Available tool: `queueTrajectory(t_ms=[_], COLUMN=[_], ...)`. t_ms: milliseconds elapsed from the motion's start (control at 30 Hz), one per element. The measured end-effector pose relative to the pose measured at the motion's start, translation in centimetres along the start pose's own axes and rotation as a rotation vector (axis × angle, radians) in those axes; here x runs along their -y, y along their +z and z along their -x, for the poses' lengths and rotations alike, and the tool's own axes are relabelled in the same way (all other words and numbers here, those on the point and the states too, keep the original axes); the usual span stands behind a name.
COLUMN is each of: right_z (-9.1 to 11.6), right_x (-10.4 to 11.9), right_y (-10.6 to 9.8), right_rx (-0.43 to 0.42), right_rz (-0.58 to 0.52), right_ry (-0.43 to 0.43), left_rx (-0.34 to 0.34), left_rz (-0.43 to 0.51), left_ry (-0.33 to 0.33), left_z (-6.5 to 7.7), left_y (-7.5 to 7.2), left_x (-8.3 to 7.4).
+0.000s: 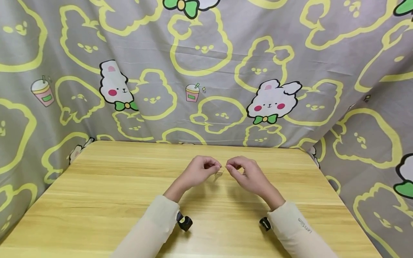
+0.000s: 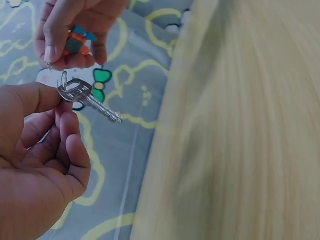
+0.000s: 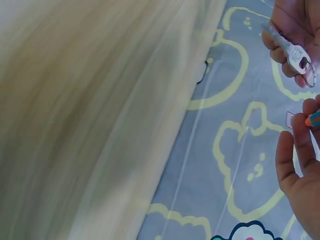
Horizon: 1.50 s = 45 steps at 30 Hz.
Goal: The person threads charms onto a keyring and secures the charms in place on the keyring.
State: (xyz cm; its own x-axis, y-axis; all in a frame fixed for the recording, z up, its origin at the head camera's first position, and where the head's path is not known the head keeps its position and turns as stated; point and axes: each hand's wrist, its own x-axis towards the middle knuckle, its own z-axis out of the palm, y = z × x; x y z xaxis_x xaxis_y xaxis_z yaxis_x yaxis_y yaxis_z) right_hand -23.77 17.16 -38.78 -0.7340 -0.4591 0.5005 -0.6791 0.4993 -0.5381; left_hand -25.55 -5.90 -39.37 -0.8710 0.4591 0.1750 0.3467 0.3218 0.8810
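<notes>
Above the table, my left hand [image 1: 199,172] pinches a silver key [image 2: 90,96] by its head, between thumb and forefinger. A thin metal ring [image 2: 64,80] passes through the hole in the key's head. Close by on the right, my right hand [image 1: 249,176] holds a small orange-and-blue charm [image 2: 76,46] against its fingers. Its thumb and forefinger pinch a tiny metal link [image 2: 48,65] near the ring. Whether link and ring touch, I cannot tell. In the right wrist view only an edge of the charm [image 3: 314,119] shows at the right.
The wooden table [image 1: 129,200] spreads beneath both hands. A grey curtain [image 1: 213,86] with yellow outlines and white rabbit prints hangs behind it and along both sides. Black wrist cameras [image 1: 185,223] sit at the cuffs of the light sleeves.
</notes>
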Motion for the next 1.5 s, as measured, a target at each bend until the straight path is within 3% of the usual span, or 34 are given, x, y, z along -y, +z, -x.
queueTrajectory(t_ms=[167, 567, 900, 1133, 1300, 1500], right_z=[0.0, 0.1, 0.2, 0.2, 0.4, 0.2], right_x=[0.6, 1.3, 1.2, 1.0, 1.1, 1.3], right_y=[0.2, 0.5, 0.6, 0.8, 0.8, 1.2], right_rx=[-0.054, -0.071, -0.054, -0.04, -0.08, -0.187], right_rz=[0.005, -0.041, -0.037, -0.039, -0.027, 0.009], right_ry=[-0.012, -0.013, -0.036, -0.035, -0.037, -0.071], left_rx=[-0.025, -0.084, -0.074, -0.029, -0.001, -0.069], left_rz=[0.073, 0.184, 0.162, 0.162, 0.16, 0.152], left_ry=[-0.011, -0.045, -0.046, -0.029, -0.008, 0.009], left_z=[0.3, 1.0, 1.4, 1.5, 1.4, 1.0], left_y=[0.0, 0.3, 0.3, 0.0, 0.2, 1.2], left_x=[-0.6, -1.8, -2.1, -2.1, -1.9, -1.9])
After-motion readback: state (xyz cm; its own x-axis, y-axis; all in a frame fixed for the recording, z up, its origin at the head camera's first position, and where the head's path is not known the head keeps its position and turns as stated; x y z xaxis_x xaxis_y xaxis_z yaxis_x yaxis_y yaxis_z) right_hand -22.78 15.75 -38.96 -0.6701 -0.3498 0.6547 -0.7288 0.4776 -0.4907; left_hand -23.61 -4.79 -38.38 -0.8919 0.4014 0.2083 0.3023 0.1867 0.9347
